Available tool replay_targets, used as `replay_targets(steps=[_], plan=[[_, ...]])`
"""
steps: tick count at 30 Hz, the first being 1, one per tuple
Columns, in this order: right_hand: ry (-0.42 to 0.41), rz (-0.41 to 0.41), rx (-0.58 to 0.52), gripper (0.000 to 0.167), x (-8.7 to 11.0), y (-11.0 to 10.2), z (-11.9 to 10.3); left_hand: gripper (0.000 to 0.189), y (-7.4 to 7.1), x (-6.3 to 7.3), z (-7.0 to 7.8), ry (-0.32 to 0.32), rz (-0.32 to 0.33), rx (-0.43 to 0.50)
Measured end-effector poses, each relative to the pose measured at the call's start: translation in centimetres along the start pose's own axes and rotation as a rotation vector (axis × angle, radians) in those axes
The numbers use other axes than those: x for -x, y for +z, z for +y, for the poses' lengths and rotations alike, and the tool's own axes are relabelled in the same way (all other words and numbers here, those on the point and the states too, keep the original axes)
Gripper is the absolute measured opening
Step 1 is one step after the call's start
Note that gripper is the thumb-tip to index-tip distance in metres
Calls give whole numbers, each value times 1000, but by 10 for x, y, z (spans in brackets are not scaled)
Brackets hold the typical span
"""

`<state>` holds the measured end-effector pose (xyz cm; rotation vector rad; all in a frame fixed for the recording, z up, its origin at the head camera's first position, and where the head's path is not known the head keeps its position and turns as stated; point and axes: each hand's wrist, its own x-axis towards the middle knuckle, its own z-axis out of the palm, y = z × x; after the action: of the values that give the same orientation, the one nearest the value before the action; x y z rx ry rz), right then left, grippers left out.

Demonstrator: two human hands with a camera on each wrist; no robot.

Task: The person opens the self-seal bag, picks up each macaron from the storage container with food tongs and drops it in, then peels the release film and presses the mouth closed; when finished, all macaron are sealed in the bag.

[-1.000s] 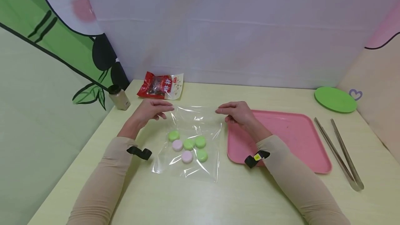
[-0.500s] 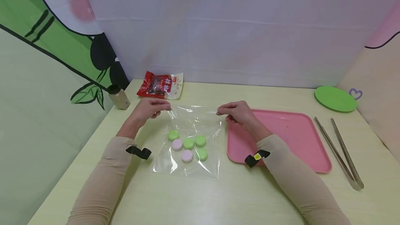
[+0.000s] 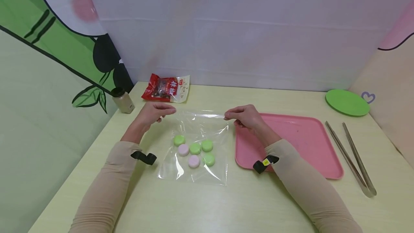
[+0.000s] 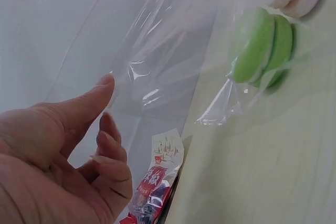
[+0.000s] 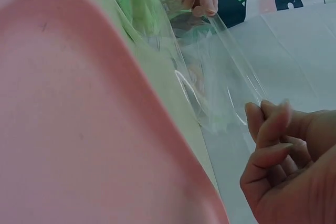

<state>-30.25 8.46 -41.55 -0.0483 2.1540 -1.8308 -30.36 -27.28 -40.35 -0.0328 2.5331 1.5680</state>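
A clear plastic bag (image 3: 200, 127) lies in front of me with several green macarons (image 3: 195, 149) and two pale pink macarons (image 3: 193, 161) inside. My left hand (image 3: 151, 115) pinches the bag's far left corner between thumb and fingers. At the far right corner, my right hand (image 3: 247, 117) pinches the film the same way. The top edge is stretched straight between both hands, as the right wrist view shows, with the right hand (image 5: 294, 156) nearest. In the left wrist view a green macaron (image 4: 262, 48) shows through the film beyond the left hand (image 4: 63, 156).
A pink tray (image 3: 300, 143) sits under and beside the right forearm. Metal tongs (image 3: 352, 159) and a green plate (image 3: 347, 103) are farther right. Behind the left hand lie a red-and-white food packet (image 3: 166, 88) and a small jar with a dark lid (image 3: 123, 100).
The left hand has shifted slightly left and its fingers have closed on the bag's corner. The bag's top edge has pulled straighter. The macarons have barely moved.
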Motion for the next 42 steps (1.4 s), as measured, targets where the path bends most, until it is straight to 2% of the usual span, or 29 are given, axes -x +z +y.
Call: replay_targets(steps=[4,7,11,17,27,32,37,42], plan=[[-36,47,53,31,2,2,0,44,0,-2,-3,32,8,-10],[-55,59,105,29,2,3,0,43,0,-1,-3,65,-19,5],[-88,24,74,24,3,5,0,38,1,-1,-2,96,-43,63],[-129,22,32,20,5,6,-2,34,2,2,-1,130,-25,87],[-132,26,56,27,9,10,-4,36,-1,1,-8,112,-30,101],[-135,5,45,31,8,13,-1,51,-3,0,-20,61,-125,153],[-133,-1,85,35,8,15,3,54,-1,-3,-29,52,-190,119],[-126,15,128,33,10,18,3,47,4,-5,-29,89,-149,96]])
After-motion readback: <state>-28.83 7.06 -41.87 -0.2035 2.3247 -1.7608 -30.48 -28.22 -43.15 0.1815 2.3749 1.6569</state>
